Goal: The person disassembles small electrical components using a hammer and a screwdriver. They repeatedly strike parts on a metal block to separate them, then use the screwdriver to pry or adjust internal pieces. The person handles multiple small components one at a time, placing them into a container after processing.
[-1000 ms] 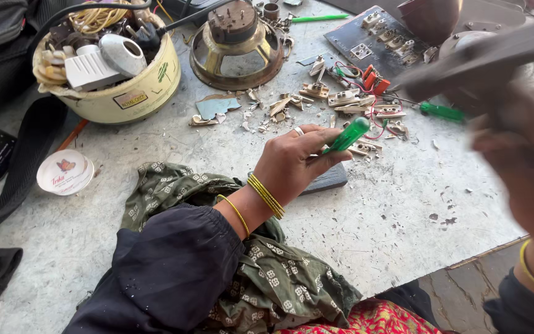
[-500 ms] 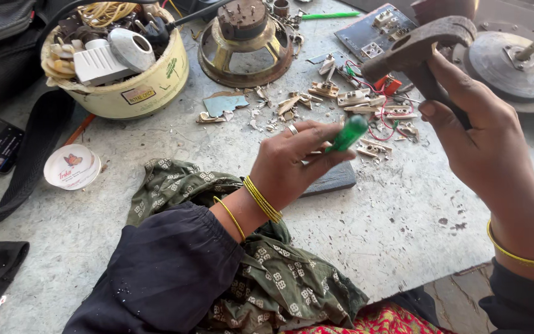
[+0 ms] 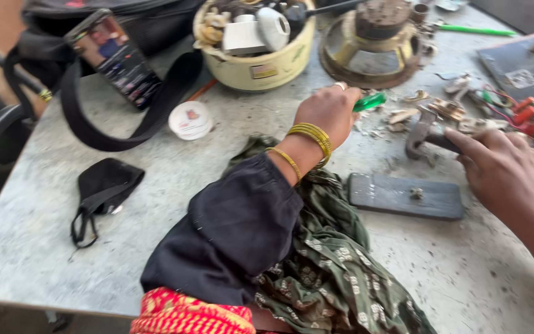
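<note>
On the grey table [image 3: 125, 204], left hand [image 3: 329, 111] closed around a green-handled tool [image 3: 369, 102], right hand [image 3: 502, 167] gripping a dark metal tool [image 3: 424, 133] (partly blurred).

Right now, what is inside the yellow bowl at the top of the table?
The yellow bowl holds a white block-shaped part, a rounded white piece, some pale coiled bits and a dark tool handle. Whatever lies beneath them is covered.

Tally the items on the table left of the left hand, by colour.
Black: 3 - phone, bag strap, face mask
White: 1 - round lidded tin
Cream: 1 - tub of parts
Total: 5
The left hand itself holds a green-handled tool.
</note>
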